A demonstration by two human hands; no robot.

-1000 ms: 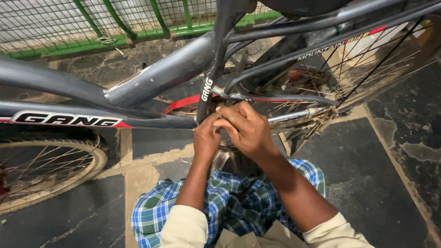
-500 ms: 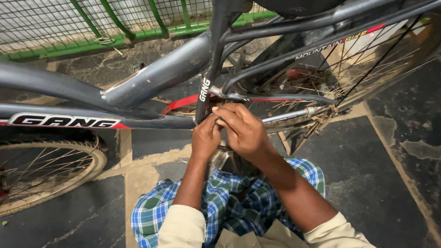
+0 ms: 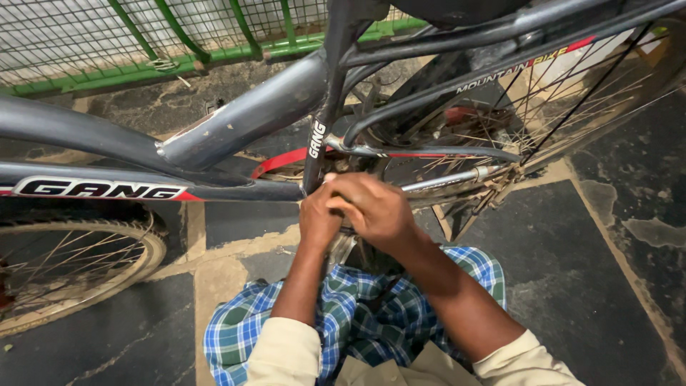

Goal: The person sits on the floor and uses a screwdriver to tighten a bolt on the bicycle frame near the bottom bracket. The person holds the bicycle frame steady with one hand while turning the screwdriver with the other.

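Observation:
A grey bicycle frame [image 3: 236, 118] stands across the view, seen from above. My left hand [image 3: 318, 218] and my right hand [image 3: 375, 211] are pressed together at the foot of the seat tube [image 3: 325, 107], where the frame tubes meet near the crank. Both have their fingers curled tight on something small there; the part itself is hidden under my fingers. The rear wheel [image 3: 572, 100] with its spokes lies to the right, the front wheel [image 3: 68, 268] at lower left. A red chain guard [image 3: 282, 161] shows just left of my hands.
A green metal mesh fence [image 3: 143, 43] runs along the top. The floor is dark stone slabs [image 3: 593, 286] with pale joints. A blue checked cloth [image 3: 350, 322] covers my lap below my forearms. The kickstand [image 3: 468, 214] angles down at the right.
My hands have shifted slightly lower and to the right at the frame joint, staying clasped together. The bicycle has not moved.

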